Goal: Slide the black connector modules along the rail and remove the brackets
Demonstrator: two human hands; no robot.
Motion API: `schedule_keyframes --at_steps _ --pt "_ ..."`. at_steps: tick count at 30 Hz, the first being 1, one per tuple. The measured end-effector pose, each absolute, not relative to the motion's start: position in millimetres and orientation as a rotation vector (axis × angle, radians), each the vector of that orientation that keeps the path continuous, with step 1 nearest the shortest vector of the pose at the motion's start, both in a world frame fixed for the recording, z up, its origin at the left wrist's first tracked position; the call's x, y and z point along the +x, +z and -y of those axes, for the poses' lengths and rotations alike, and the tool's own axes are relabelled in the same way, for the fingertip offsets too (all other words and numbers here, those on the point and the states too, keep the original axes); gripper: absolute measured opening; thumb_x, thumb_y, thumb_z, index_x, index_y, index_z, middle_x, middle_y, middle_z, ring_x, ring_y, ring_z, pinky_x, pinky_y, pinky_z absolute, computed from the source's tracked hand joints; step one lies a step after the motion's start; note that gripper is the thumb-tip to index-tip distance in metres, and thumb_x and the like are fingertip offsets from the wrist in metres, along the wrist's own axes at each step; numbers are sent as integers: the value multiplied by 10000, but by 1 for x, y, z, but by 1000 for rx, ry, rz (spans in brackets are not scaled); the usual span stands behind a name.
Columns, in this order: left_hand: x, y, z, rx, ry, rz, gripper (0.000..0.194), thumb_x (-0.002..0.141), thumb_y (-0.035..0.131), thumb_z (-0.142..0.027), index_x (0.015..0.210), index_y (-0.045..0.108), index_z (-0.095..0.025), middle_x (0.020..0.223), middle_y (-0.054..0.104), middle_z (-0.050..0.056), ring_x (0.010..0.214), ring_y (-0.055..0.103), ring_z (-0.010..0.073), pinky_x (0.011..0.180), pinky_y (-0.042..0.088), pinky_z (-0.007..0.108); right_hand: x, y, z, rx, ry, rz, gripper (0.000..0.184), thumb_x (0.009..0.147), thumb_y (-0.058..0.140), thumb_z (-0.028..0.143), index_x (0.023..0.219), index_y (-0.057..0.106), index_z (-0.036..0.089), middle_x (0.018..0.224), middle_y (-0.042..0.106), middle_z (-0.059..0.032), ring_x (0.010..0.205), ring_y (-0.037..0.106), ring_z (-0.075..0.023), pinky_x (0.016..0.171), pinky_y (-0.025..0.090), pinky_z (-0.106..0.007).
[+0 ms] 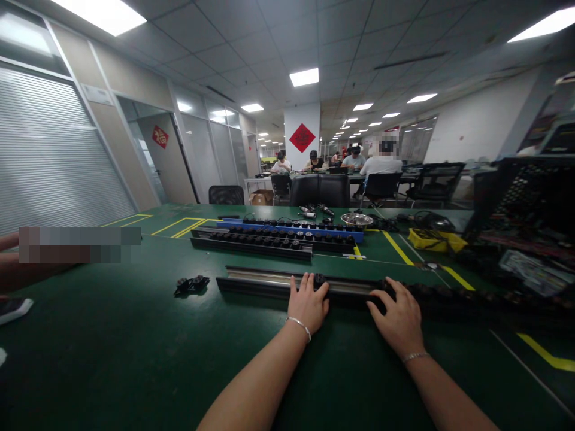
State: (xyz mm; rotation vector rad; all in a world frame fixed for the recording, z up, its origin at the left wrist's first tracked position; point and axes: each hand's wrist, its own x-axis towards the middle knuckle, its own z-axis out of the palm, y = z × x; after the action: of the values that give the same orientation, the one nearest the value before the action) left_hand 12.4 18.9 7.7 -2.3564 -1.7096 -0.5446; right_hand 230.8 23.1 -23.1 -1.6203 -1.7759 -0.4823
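A long black channel rail [265,282] lies across the green table in front of me, its pale groove facing up. My left hand [309,302] rests over the middle of the rail, with thumb and fingers around a small black round part [320,279] in the groove. Farther right, my right hand [399,311] has its fingers curled over the rail and its thumb at the near side, at a dark part [384,284] largely hidden by the fingers. More dark round parts [442,293] line up to the right of this hand. Left of the rail lie small black pieces [191,285].
Behind stand filled black rails [251,244] and a blue rail [332,231]. A metal dish [356,219], a yellow tray [435,240] and dark equipment [530,233] are at the right. Another person's arm [40,266] reaches in at left; people sit at far tables.
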Motion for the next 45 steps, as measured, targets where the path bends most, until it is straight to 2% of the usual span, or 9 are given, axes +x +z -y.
schedule_keyframes --at_steps 45 --pt "-48 2 -20 -2165 -546 1791 388 858 404 -444 1206 505 -306 1340 479 99 1296 349 253 1070 196 513 230 -22 -22 -1643 -502 1793 263 802 465 390 905 644 227 1297 405 -103 1233 340 -312 980 335 -494"
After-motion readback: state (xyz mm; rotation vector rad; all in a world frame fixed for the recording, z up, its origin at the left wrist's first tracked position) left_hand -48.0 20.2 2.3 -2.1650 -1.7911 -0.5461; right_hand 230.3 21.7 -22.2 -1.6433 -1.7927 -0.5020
